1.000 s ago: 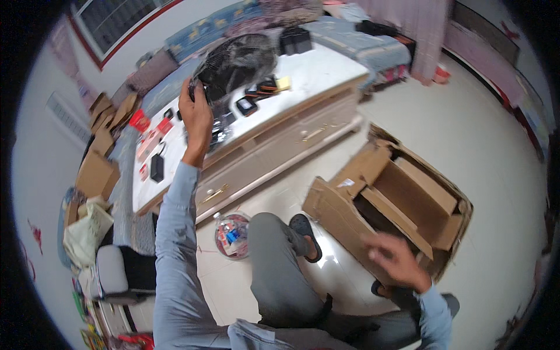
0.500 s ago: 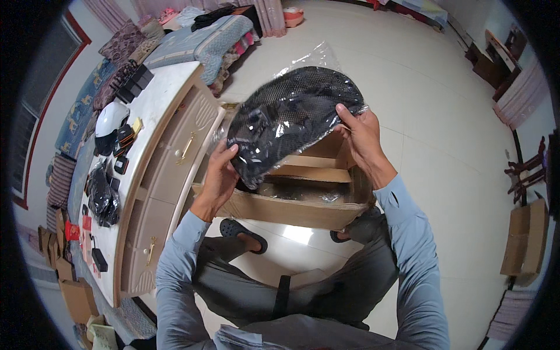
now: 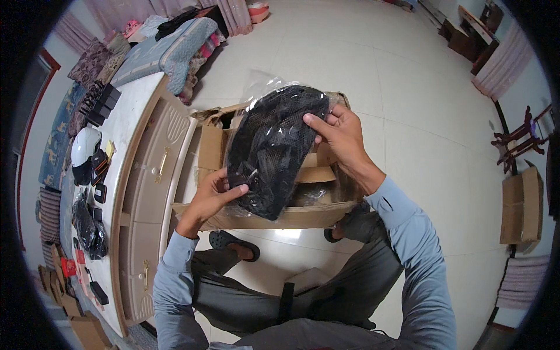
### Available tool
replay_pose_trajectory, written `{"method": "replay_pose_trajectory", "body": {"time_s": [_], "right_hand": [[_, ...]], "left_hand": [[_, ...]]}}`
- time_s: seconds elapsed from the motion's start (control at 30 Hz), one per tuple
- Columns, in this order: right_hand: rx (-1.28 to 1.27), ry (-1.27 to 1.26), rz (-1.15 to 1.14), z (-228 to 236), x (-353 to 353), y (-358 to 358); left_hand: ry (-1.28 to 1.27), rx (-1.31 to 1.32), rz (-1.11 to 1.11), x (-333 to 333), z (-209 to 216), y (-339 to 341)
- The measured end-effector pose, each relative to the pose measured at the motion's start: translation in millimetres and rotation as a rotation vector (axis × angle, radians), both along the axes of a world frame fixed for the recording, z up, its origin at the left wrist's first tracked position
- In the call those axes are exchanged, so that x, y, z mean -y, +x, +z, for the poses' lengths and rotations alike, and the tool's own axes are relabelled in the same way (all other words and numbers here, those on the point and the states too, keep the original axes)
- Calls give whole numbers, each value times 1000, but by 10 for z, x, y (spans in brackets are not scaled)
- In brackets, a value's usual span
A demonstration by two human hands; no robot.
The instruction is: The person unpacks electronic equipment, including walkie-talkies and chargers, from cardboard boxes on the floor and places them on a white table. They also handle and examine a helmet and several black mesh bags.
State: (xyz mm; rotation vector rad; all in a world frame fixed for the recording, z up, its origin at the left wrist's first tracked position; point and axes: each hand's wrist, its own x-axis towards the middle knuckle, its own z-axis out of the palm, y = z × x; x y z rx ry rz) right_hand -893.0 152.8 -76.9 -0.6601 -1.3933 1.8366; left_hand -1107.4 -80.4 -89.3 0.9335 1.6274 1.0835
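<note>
A black mesh item in a clear plastic bag [image 3: 277, 149] is held up between my two hands, tilted, over an open cardboard box [image 3: 262, 219]. My left hand [image 3: 213, 195] pinches its lower left edge, thumb on top. At its upper right edge my right hand [image 3: 341, 137] grips it with the thumb across the front. The exact kind of mesh item cannot be made out through the shiny wrapping. Cardboard flaps and some clear plastic show inside the box, partly hidden behind the bag.
Left of the box stands a drawer cabinet [image 3: 146, 192] with a white top. On it lie a white helmet [image 3: 86, 146], a black plastic-wrapped bundle [image 3: 90, 227] and small dark devices. A bed [image 3: 166, 52] is at the back left; another cardboard box [image 3: 521, 204] stands far right.
The bagged mesh item has been lowered and turned more upright, nearer to me. Both hands have moved with it and still hold it. The view has shifted slightly.
</note>
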Motion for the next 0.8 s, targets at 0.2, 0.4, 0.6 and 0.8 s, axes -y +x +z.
{"method": "replay_pose_trajectory", "body": {"time_s": [0.2, 0.4, 0.6, 0.8], "right_hand": [[-40, 145, 128, -139, 333, -343], [-46, 106, 131, 243, 669, -424], [-94, 146, 183, 233, 628, -471], [-157, 133, 203, 125, 540, -400]], "left_hand": [[218, 82, 176, -189, 130, 350], [353, 198, 392, -167, 194, 152], [372, 115, 474, -46, 285, 125], [383, 116, 407, -3, 259, 124]]}}
